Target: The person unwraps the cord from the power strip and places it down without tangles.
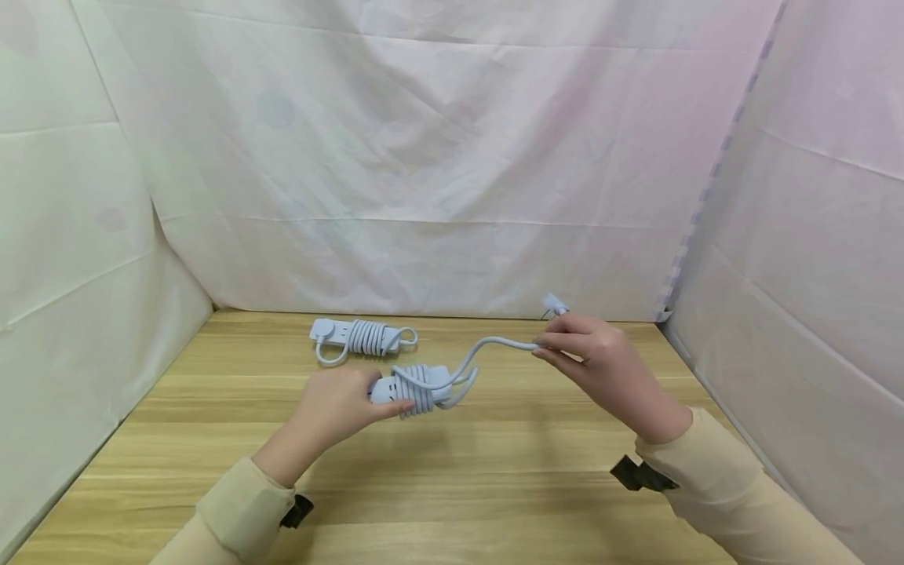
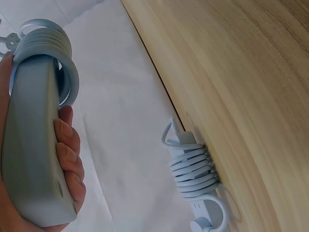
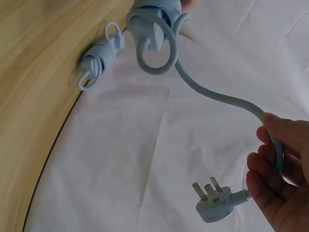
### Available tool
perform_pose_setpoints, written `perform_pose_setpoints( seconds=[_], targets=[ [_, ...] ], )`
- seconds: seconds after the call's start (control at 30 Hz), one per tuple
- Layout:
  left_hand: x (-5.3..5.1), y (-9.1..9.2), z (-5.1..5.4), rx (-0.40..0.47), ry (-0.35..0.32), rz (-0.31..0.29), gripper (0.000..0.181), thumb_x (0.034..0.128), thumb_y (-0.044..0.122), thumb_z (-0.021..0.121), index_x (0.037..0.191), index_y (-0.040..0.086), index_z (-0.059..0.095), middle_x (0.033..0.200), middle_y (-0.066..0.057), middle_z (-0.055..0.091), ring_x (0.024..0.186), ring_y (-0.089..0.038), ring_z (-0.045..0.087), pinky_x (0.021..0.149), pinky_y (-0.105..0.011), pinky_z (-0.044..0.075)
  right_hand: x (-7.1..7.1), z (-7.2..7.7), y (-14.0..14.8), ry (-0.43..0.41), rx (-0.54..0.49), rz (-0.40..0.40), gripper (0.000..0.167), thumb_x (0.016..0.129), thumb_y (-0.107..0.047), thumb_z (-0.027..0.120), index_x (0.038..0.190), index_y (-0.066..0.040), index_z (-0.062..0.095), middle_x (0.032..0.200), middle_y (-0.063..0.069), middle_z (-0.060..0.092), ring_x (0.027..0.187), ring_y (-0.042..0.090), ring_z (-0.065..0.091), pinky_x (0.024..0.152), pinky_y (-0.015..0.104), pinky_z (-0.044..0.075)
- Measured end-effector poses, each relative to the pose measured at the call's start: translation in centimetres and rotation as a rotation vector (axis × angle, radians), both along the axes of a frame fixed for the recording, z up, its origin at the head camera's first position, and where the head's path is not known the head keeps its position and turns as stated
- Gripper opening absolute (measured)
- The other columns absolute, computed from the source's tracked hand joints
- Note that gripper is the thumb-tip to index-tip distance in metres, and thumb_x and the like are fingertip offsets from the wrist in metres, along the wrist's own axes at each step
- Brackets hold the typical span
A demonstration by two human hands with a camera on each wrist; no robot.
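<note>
1. first and nearest, pale beige sleeves reach in from the lower corners over a wood-grain table; a small dark object sits at each cuff;
2. next, the left hand grips one end of a white power strip, fingers curled round it, thumb tip against the wound coil; the strip looks raised off the table, and this end hold probably steadies it while leaving most windings free;
3. to its right, the right hand pinches the loose cord narrowly between thumb and fingers; the cord bends slackly between the hands, and the three-pin plug pokes out past the fingers, perhaps because holding just short of it controls the free end;
4. farther back, a second power strip lies on the table near the far edge, touched by neither hand; its cord is wrapped round its middle, and its plug sits at the left end, perhaps socketed to hold the wrapping tidy;
5. farthest, pale cloth hangs behind and on both sides.
</note>
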State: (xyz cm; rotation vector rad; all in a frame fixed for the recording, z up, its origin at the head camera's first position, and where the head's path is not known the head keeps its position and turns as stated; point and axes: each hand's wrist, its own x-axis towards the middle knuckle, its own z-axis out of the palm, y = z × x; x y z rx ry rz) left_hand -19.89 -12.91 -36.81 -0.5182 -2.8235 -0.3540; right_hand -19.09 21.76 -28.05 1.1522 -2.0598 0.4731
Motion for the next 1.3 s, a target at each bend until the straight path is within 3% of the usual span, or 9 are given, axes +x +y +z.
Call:
perform_pose_setpoints(
  seconds=[0.3,0.63,0.93,1.1,1.3],
  targets=[
    [0.8,0.5,0.2,-0.044,0.071,-0.079,0.061,0.0715,0.085,0.052,0.062,0.025,0.045,0.053,0.011,0.040,0.047,-0.007,0.036,0.043,-0.030,0.027,-1.4,-1.9,0.8,-0.057,-0.007,-0.096,0.020,0.071,0.000,0.083,0.088,-0.008,0.076,0.089,-0.003,0.065,0.074,0.011,0.062,0.061,0.024,0.048],
    [1.4,1.1,0.6,-0.074,0.101,-0.144,0.061,0.0717,0.085,0.052,0.062,0.025,0.044,0.051,0.013,0.036,0.046,-0.005,0.033,0.043,-0.029,0.025,-3.2,-3.5,2.0,-0.169,-0.042,-0.165,0.013,0.077,-0.002,0.080,0.087,-0.009,0.076,0.086,-0.006,0.062,0.067,0.005,0.055,0.057,0.025,0.046],
    [1.5,1.5,0.9,-0.049,0.077,-0.147,0.059,0.0713,0.084,0.054,0.066,0.026,0.048,0.052,0.014,0.038,0.045,-0.005,0.034,0.044,-0.028,0.026,-4.4,-6.2,2.2,-0.442,0.067,-0.246,0.001,0.086,-0.013,0.075,0.086,-0.013,0.076,0.082,-0.009,0.060,0.070,0.007,0.057,0.059,0.027,0.047],
    [1.4,1.5,0.9,-0.008,0.082,-0.121,0.055,0.0717,0.079,0.061,0.067,0.025,0.050,0.053,0.014,0.040,0.045,-0.005,0.036,0.044,-0.029,0.028,-5.0,-7.4,2.0,-0.604,0.095,-0.253,0.003,0.088,-0.014,0.073,0.089,-0.013,0.076,0.082,-0.010,0.059,0.066,0.006,0.051,0.057,0.026,0.046],
    [1.3,1.5,1.0,0.033,0.069,-0.081,0.053,0.0710,0.074,0.066,0.068,0.024,0.051,0.054,0.013,0.042,0.045,-0.008,0.036,0.043,-0.029,0.029,-5.6,-8.5,1.8,-0.729,0.128,-0.278,0.008,0.091,-0.015,0.070,0.094,-0.009,0.074,0.086,-0.005,0.059,0.068,0.008,0.053,0.058,0.028,0.047]
  ],
)
